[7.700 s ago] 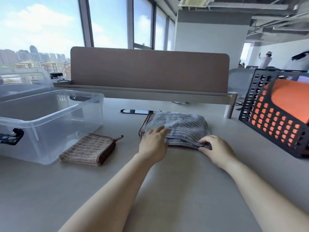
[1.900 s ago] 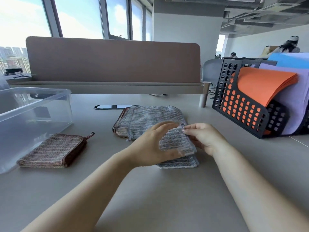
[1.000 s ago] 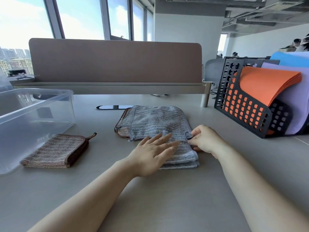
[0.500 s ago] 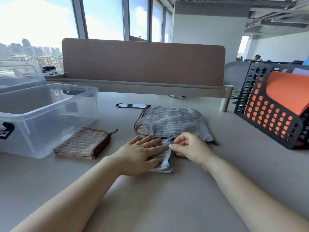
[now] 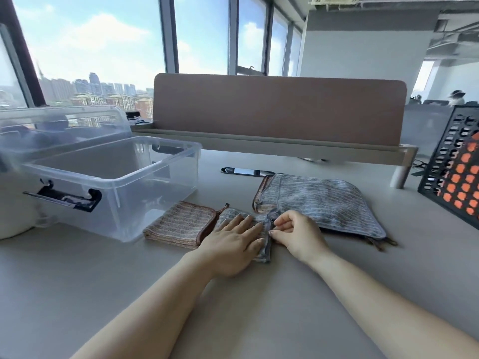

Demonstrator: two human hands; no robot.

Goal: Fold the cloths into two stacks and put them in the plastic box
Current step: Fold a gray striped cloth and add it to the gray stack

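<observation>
My left hand point(image 5: 232, 242) lies flat with straight fingers on a small folded grey striped cloth point(image 5: 265, 251) on the table. My right hand point(image 5: 295, 233) pinches that cloth's right edge with curled fingers. To the left, touching it, lies a folded brown striped cloth point(image 5: 178, 225). Behind my right hand a pile of unfolded grey and brown cloths point(image 5: 321, 200) lies spread out. The clear plastic box point(image 5: 111, 182) stands at the left with nothing in it.
The box's clear lid point(image 5: 62, 125) leans behind the box. A black perforated file rack point(image 5: 456, 164) with orange paper stands at the right edge. A brown desk divider point(image 5: 277, 107) runs along the back. A white object point(image 5: 13, 216) sits at the far left.
The grey cloth was folded smaller and slid left with both hands until it lies against the brown folded cloth. The view has turned left toward the box.
</observation>
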